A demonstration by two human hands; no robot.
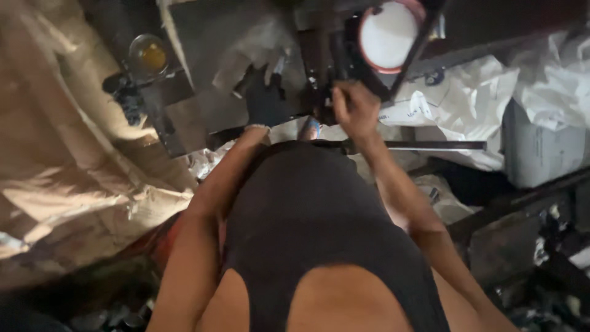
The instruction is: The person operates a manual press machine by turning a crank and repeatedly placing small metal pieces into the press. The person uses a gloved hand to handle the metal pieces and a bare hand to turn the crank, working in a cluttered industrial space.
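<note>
the bare right hand [355, 110] is closed around a dark metal frame [326, 92] just below a round white disc with a red rim [388, 35], while the black-gloved left hand [265, 98] rests with fingers spread on the grey work surface [209, 49] beside it.

A single head-worn camera looks steeply down the person's own torso and arms. It sits close to the body, which fills the lower frame, and faces forward onto the dim, cluttered worktop [203, 37] beyond.
</note>
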